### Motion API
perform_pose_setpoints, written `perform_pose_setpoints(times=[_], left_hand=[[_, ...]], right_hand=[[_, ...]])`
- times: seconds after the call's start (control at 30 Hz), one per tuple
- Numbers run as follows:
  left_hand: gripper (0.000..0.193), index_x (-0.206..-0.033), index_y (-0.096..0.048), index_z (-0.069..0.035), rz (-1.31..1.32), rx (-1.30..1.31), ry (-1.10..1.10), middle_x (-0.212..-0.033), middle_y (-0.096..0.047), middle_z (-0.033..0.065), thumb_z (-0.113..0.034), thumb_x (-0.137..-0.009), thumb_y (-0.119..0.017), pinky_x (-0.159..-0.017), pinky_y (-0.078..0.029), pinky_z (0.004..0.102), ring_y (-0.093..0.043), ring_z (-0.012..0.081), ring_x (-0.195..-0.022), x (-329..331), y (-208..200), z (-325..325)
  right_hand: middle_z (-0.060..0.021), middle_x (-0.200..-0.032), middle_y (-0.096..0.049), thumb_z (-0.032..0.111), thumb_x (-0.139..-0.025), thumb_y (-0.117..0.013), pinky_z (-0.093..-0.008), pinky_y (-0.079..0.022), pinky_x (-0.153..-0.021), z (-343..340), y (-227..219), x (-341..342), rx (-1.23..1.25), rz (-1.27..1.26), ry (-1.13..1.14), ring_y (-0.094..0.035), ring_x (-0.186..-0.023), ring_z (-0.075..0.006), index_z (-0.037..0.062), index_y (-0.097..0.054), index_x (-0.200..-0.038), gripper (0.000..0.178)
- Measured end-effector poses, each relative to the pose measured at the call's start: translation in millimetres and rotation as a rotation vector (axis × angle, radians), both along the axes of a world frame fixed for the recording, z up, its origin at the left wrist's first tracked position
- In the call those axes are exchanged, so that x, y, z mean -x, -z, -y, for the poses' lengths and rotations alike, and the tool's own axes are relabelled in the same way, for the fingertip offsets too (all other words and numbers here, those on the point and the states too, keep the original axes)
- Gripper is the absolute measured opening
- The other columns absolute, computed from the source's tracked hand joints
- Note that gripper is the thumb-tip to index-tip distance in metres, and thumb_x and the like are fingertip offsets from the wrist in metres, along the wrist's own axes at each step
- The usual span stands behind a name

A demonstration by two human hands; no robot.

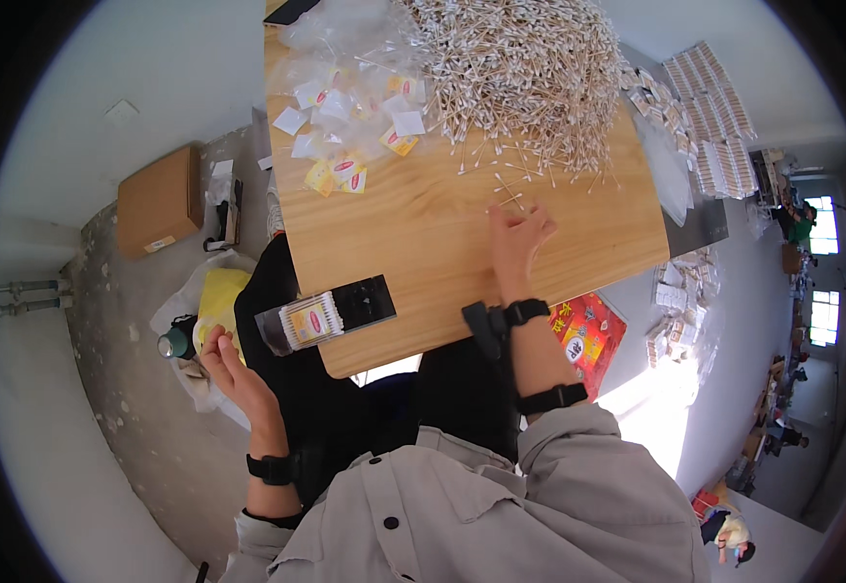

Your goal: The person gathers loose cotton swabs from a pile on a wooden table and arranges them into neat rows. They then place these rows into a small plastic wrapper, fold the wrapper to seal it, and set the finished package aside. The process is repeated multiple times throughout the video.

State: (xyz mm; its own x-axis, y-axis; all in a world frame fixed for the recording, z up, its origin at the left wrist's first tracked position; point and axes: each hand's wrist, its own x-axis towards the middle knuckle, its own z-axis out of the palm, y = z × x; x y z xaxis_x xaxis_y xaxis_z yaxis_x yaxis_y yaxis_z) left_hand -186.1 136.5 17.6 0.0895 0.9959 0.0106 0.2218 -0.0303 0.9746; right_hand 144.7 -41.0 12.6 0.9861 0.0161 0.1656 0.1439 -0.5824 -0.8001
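Observation:
My right hand [520, 241] is over the wooden table [404, 233], its fingers curled at a few loose cotton swabs [510, 183]. One swab shows right at the fingertips and seems pinched there. A large heap of cotton swabs [530, 78] covers the far side of the table. My left hand [238, 379] is raised beyond the table's near left corner, fingers stretched and nothing seen in it. Near that hand, a filled pack of cotton swabs [311, 322] with a yellow and white label rests on a black holder [365, 301] at the table edge.
Clear plastic bags [345, 49] and yellow and white label cards [345, 173] lie at the far left. Right of the table are stacked packs [710, 107] and a red printed box [588, 335]. A cardboard box [161, 199] and a green-lidded bottle [172, 343] are at left.

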Motion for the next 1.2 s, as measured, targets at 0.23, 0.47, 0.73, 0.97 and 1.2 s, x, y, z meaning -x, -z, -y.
perform_pose_setpoints(times=[0.23, 0.47, 0.73, 0.97, 1.2], left_hand=[[0.027, -0.114, -0.055, -0.004, -0.137, -0.397, 0.715, -0.122, -0.051, 0.0152, -0.001, -0.088, -0.059, -0.097, -0.039, 0.0365, -0.050, 0.0273, -0.113, -82.6, -59.4, 66.5], [0.049, -0.129, -0.052, -0.003, -0.402, -0.568, 1.130, -0.138, -0.043, 0.0225, -0.010, -0.083, -0.067, -0.106, -0.036, 0.0488, -0.042, 0.0412, -0.128, -168.4, -20.1, 130.9], [0.070, -0.140, -0.041, 0.006, -0.610, -0.719, 1.168, -0.150, -0.034, 0.0200, -0.024, -0.082, -0.069, -0.116, -0.024, 0.0483, -0.031, 0.0340, -0.141, -182.3, -3.9, 120.0], [0.061, -0.135, -0.047, 0.003, -0.512, -0.618, 1.026, -0.145, -0.041, 0.0162, -0.009, -0.079, -0.067, -0.114, -0.029, 0.0468, -0.036, 0.0335, -0.138, -186.6, -8.3, 111.9], [0.043, -0.116, -0.061, -0.003, -0.490, -0.845, 1.010, -0.129, -0.052, 0.0130, -0.002, -0.073, -0.067, -0.104, -0.039, 0.0445, -0.046, 0.0325, -0.125, -248.7, -6.5, 85.3]], right_hand=[[-0.0101, -0.102, -0.055, 0.022, -0.079, -0.076, -0.0371, -0.050, -0.075, 27.7, 5.0, -55.7, 0.274, -0.092, -0.337, -0.061, -0.083, -0.0227, 0.0111, -0.064, -0.103, 0.029], [-0.0084, -0.080, -0.063, 0.015, -0.085, -0.068, -0.0394, -0.051, -0.067, 12.9, 4.4, 3.9, 0.134, -0.114, -0.440, -0.063, -0.074, -0.0274, 0.0078, -0.063, -0.088, 0.009], [-0.0110, -0.078, -0.068, 0.011, -0.088, -0.064, -0.0287, -0.053, -0.061, 33.4, 10.4, -19.1, -0.184, -0.424, -0.604, -0.069, -0.067, -0.0171, 0.0006, -0.066, -0.096, 0.013], [-0.0097, -0.082, -0.066, 0.006, -0.080, -0.067, -0.0317, -0.054, -0.063, 34.9, -6.4, -37.3, 0.026, -0.326, -0.755, -0.068, -0.069, -0.0201, 0.0030, -0.066, -0.091, 0.012], [-0.0106, -0.084, -0.057, 0.007, -0.073, -0.075, -0.0383, -0.052, -0.068, 46.8, -7.1, -29.6, 0.199, -0.032, -0.752, -0.064, -0.077, -0.0284, 0.0087, -0.067, -0.085, 0.014]])
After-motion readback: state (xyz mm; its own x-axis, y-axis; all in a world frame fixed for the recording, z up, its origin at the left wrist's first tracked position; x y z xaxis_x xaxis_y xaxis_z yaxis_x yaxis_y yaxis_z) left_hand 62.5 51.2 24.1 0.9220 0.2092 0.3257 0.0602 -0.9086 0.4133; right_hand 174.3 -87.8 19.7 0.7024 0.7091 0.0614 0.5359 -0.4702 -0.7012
